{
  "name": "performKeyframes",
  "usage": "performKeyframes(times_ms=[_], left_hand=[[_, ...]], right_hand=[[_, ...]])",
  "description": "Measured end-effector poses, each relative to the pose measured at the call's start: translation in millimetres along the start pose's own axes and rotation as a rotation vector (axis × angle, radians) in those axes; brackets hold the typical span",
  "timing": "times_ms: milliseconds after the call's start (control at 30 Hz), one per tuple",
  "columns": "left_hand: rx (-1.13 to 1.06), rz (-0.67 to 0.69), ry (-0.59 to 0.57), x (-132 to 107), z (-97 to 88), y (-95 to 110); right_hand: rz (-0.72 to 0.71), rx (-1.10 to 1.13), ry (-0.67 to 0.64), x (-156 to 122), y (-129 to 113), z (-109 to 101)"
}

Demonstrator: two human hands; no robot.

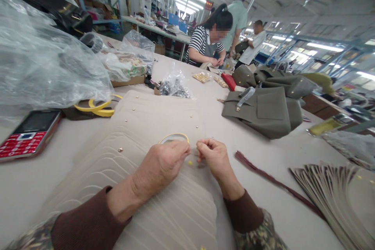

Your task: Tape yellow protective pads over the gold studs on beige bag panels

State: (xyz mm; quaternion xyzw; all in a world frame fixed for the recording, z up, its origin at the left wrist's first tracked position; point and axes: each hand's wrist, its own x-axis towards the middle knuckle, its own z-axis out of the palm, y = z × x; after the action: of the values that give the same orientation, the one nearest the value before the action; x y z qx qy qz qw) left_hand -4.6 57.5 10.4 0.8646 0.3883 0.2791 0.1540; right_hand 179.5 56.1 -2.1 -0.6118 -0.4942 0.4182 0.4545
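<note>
My left hand [165, 160] is closed around a roll of yellow-edged tape [175, 136], whose upper curve shows behind the knuckles. Just to its right, my right hand [213, 154] is pinched, thumb against fingers; whatever is between them is too small to make out. Both hands are above a fanned stack of beige bag panels [155, 113] with small gold studs. A tiny yellow piece [190, 163] shows on the panels below my fingertips.
Left are a red phone [29, 134], yellow tape rolls [101, 107] and plastic wrap [49, 54]. Right are a dark red cord [272, 179], beige strips [328, 187] and an olive bag [260, 109]. A bag of metal fittings [175, 86] and a co-worker [202, 43] are beyond.
</note>
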Motion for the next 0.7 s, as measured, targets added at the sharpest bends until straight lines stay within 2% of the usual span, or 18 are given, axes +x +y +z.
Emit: performKeyframes(times_ms=[100, 233, 367, 567, 633, 700], left_hand=[[0.147, -0.090, -0.118, 3, -0.8, -1], [0.306, -0.153, -0.268, 7, -2.1, -2], [0.339, -0.147, -0.298, 8, -2.1, -2], [0.337, -0.121, -0.293, 6, -0.2, -3], [0.326, -0.120, -0.290, 5, 0.4, -4], [0.324, -0.121, -0.287, 5, 0.6, -5]], right_hand=[[0.093, 0.003, -0.039, 12, 10, -18], [0.108, -0.083, -0.119, 16, 17, -27], [0.067, -0.266, -0.112, 15, 18, -20], [-0.175, -0.618, -0.045, 16, 15, -12], [-0.171, -0.631, -0.022, 16, 15, -13], [-0.102, -0.555, 0.010, 13, 17, -17]])
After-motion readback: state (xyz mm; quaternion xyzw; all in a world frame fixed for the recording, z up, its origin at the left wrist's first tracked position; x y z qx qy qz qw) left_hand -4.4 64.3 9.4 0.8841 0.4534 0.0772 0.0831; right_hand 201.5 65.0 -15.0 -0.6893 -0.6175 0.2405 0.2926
